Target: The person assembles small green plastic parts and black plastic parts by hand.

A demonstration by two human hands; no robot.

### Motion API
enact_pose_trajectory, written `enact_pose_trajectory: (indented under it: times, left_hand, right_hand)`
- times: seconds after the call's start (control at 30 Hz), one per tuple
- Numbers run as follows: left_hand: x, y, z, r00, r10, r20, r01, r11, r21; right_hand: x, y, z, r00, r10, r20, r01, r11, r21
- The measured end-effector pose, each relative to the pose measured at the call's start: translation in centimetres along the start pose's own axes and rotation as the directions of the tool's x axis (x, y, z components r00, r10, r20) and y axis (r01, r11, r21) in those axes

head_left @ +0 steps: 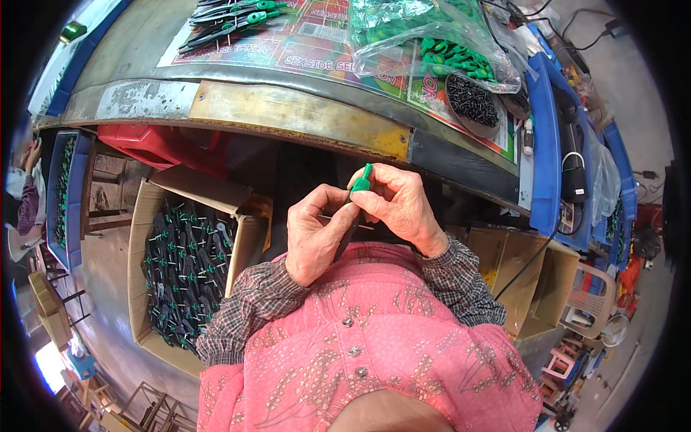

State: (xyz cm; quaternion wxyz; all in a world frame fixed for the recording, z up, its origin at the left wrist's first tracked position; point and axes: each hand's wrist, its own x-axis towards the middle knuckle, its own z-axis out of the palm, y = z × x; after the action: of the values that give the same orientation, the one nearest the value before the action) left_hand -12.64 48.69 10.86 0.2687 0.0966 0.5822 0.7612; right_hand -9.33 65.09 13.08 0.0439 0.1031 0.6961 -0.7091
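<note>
Cramped workshop bay, worn metal-edged bench point(302, 115) ran across in front of the person. Both hands were up just below the bench edge, pressed together at chest height. Left hand point(317, 234) was closed around a dark slim handle point(349, 230), thumb up along it. Right hand point(403, 209) pinched a small green ribbed cap point(362, 180) at the handle's top end, fingertips closed on it. Cap stood nearly upright, touching both hands.

Outward: open cardboard box point(155, 209) at the left knee, full of dark tools with green caps point(183, 266), close beside the left forearm. Red bin point(147, 144) tucked under the bench above it. On the bench: clear bag of green parts point(432, 43), round dish of black small parts point(471, 101), several finished tools point(230, 21) at the far edge. Blue tray point(545, 144) hung off the bench's right end, more cardboard boxes point(533, 281) below.

Free room was tight: bench lip right above the hands, boxes on both sides.

Most of the handle was hidden in the left palm; its lower end was hard to make out against the dark gap. Bench top was cut off at the frame's top.
</note>
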Motion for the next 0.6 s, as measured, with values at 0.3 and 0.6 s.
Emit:
enact_pose_trajectory:
  times: [0.3, 0.6]
  left_hand:
    - [0.4, 0.2, 0.0, 0.998, 0.058, 0.008, -0.058, 0.998, -0.027]
    - [0.6, 0.8, -0.2, 0.977, 0.212, 0.024, -0.212, 0.96, 0.181]
  right_hand:
    - [0.2, 0.3, 0.4, 0.995, -0.101, -0.025, 0.102, 0.994, 0.028]
    - [0.1, -1.3, 0.4, 0.997, -0.076, -0.03, 0.077, 0.996, 0.035]
